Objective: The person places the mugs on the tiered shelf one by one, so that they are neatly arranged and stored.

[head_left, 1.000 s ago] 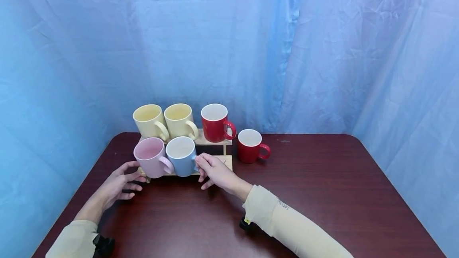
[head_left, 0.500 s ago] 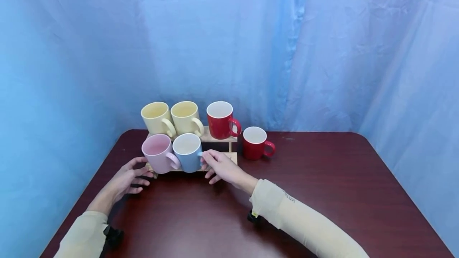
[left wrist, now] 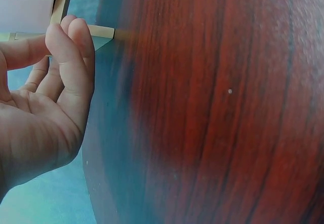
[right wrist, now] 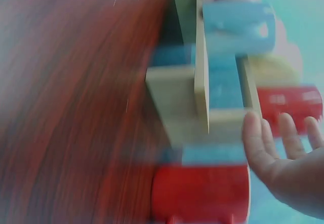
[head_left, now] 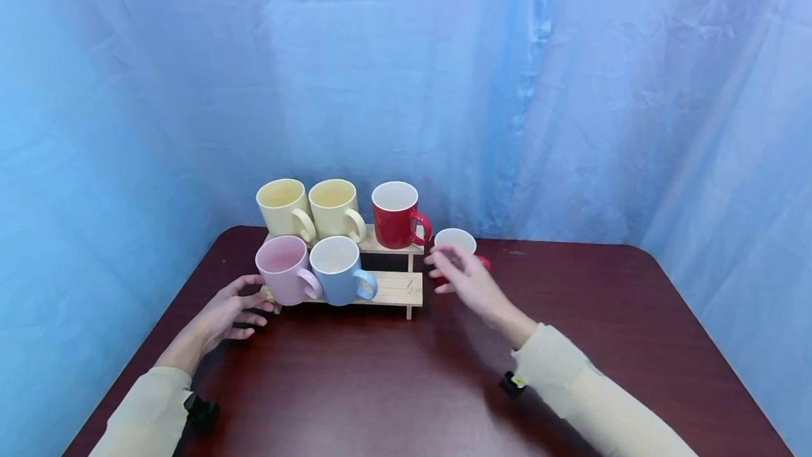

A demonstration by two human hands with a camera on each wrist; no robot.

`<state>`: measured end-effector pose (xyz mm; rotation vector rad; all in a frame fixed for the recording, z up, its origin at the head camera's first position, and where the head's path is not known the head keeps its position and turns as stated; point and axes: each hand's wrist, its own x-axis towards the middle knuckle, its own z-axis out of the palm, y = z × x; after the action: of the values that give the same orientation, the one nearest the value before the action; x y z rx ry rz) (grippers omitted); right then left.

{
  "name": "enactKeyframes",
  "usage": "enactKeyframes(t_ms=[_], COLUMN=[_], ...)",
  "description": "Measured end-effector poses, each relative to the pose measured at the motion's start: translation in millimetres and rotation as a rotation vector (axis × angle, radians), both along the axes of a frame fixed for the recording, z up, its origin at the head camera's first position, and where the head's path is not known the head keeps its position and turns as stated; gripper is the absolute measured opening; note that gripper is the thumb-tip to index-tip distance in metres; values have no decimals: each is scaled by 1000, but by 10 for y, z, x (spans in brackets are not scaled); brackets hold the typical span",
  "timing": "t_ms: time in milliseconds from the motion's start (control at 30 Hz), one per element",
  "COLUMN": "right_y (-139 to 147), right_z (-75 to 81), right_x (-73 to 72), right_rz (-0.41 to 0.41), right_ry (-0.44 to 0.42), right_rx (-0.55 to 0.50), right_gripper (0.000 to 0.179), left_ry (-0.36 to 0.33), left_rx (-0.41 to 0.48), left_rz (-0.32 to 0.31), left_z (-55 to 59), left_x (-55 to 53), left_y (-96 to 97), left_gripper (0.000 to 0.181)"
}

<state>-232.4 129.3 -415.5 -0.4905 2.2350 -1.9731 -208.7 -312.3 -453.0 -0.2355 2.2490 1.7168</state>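
Observation:
My left hand [head_left: 222,312] is at the left end of a two-step wooden rack [head_left: 400,289], its thumb and fingers about the end of the lower shelf. A pink mug [head_left: 279,277] and a light blue mug [head_left: 336,277] stand side by side on that shelf. My right hand [head_left: 469,288] is in the air, fingers spread and holding nothing. It partly hides a red mug [head_left: 455,237] that stands on the table right of the rack. In the right wrist view this red mug [right wrist: 202,191] lies below the hand's fingers, apart from them.
On the upper shelf stand two yellow mugs [head_left: 279,217] and another red mug [head_left: 392,224], handles to the right. Bare lower shelf shows right of the blue mug. The dark wooden table [head_left: 355,379] is enclosed by blue curtains [head_left: 393,76].
My right hand has let go of the blue mug's handle and moved right, toward the red mug on the table. The left hand stays at the rack's end. The head view has shifted slightly.

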Motion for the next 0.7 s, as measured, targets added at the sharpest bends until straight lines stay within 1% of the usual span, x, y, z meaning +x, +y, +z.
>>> enactKeyframes(t_ms=[67, 133, 267, 400, 467, 533, 600, 700], right_y=[208, 404, 714, 900, 948, 977, 992, 973], right_z=[2, -8, -55, -138, -196, -261, -325, -410], right_x=[-15, -23, -28, -27, -34, -48, -63, -107], right_rz=[-5, 3, 11, -24, -39, -42, -37, -9], right_ry=[24, 39, 32, 0, -37, -91, -161, -259], right_rx=[-32, -42, -35, -28, -22, -19, -7, 22], right_gripper=[44, 47, 55, 64, 69, 73, 77, 84], left_ry=[1, 1, -2, -2, -3, -4, -5, 0], left_rx=[-2, -4, -4, -4, -6, -7, -7, -7], left_rz=[1, -4, -1, 2, 4, 2, 5, 5], left_z=[1, 2, 7, 1, -7, -12, -13, -8], left_x=[-4, -2, 4, -1, -5, -6, -11, 9], left_y=[7, 8, 1, -5, -8, -8, -4, -11], left_gripper=[55, 54, 54, 55, 54, 53, 53, 54])
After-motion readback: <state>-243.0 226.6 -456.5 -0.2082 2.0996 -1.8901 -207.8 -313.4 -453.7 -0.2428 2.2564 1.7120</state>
